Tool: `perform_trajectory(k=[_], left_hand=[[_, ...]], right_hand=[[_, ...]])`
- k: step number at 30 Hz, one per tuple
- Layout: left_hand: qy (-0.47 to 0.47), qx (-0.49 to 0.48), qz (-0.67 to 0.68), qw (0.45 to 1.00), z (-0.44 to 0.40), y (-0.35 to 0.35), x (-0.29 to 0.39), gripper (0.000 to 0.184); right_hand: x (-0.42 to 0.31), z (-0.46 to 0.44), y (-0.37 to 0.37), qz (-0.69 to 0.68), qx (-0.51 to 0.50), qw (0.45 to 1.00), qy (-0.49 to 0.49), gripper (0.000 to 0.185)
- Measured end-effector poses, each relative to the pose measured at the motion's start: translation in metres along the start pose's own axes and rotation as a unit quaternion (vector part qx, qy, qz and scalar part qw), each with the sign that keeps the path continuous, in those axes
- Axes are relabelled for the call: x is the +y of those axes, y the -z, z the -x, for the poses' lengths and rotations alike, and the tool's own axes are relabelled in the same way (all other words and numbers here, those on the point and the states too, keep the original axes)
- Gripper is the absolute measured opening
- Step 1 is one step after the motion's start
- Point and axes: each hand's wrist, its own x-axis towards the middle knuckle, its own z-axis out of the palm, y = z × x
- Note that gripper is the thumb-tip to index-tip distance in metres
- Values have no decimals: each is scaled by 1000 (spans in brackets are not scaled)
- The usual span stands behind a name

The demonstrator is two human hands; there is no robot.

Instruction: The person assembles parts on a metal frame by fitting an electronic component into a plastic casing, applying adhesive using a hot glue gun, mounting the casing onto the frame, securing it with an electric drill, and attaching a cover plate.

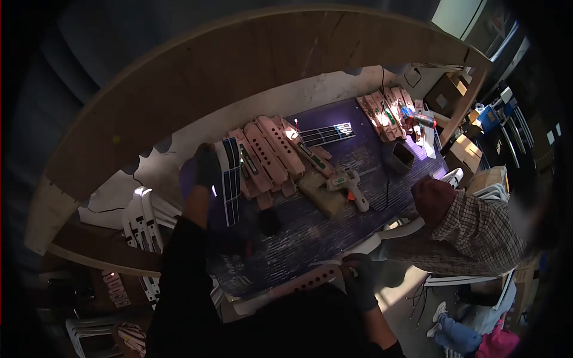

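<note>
My left hand, in a dark glove, reaches to the left side of the table beside a curved panel with dark stripes. Its fingers are too dark to show whether they grip the panel edge. My right hand, also gloved, is low at the near table edge, its fingers curled on the end of a pink panel with round holes. Several pink housings, some carrying green circuit boards, lie side by side right of the striped panel. A glue gun rests near a tan block.
A second striped panel lies at the back. A dark square container and more pink housings with a red-and-blue tool are farther right. A person in a checked shirt is close on the right. A wooden beam arches overhead.
</note>
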Motion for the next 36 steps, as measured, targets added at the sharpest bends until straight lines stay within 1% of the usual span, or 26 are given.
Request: perform_trajectory(k=[1,2,4,5,8,10,11,12,13,14,15,16,17,18,20,21,22,23,25,27,29,31,32,34,35,36], left_hand=[[5,8,-78,997,-16,3,-31,25],[6,7,-79,997,-29,5,-71,25],[31,15,-141,989,-55,4,-140,20],[31,12,-141,989,-62,5,-147,20],[177,12,-94,980,-74,15,-157,18],[284,13,-63,957,-64,28,-152,19],[292,14,-65,954,-52,28,-144,19],[195,106,-188,957,-36,23,-119,19],[140,149,-246,947,-27,23,-123,18],[89,195,-307,927,-19,23,-127,18],[75,173,-182,965,-2,25,-110,20],[112,97,29,989,23,22,-78,21],[172,16,198,965,53,17,-39,23],[203,-55,274,939,89,17,12,25],[157,-152,208,953,151,30,135,22],[148,-182,208,950,181,38,171,23],[138,-209,207,946,208,42,195,24],[138,-201,205,948,229,41,207,24],[34,-236,189,953,264,40,230,26],[40,-229,179,956,296,37,252,25],[50,-220,168,960,329,35,272,24],[121,-210,191,951,361,30,289,20],[128,-200,189,953,378,27,293,20],[28,-172,81,981,413,20,296,15],[39,-168,77,982,432,17,302,15],[82,-147,67,983,450,15,308,14]], right_hand=[[-1,-1,0,-7,-1,1000,-20,17],[-2,-3,0,-14,-1,999,-41,16],[0,-7,-3,-11,-4,999,-42,16],[2,-8,-4,-8,-9,999,-44,15],[6,-10,-11,-11,-4,997,-71,14],[5,-16,-11,-10,-17,996,-86,13],[5,-18,-12,-11,-22,995,-94,12],[7,-20,-13,-12,-29,995,-93,12],[9,-22,-15,-18,-30,995,-92,10],[12,-21,-18,-24,-26,995,-90,9],[14,-22,-19,-22,-29,995,-95,9],[15,-21,-20,-106,-38,978,-177,8],[15,-20,-16,-185,-44,947,-258,9],[11,-23,-10,-176,-43,947,-265,9],[1,-32,-2,-166,-73,923,-339,10],[0,-29,0,-167,-78,923,-337,10],[0,-25,4,-168,-78,933,-309,9],[1,-21,7,-170,-77,942,-280,8],[1,-12,15,-201,-90,940,-260,7],[6,3,25,-232,-103,937,-238,7],[11,19,39,-251,-149,933,-210,9],[22,40,51,-244,-183,930,-206,9],[28,51,57,-234,-206,928,-205,10],[39,74,63,-256,-219,921,-194,8],[42,87,65,-276,-221,916,-190,6],[43,97,69,-278,-233,911,-196,6]])
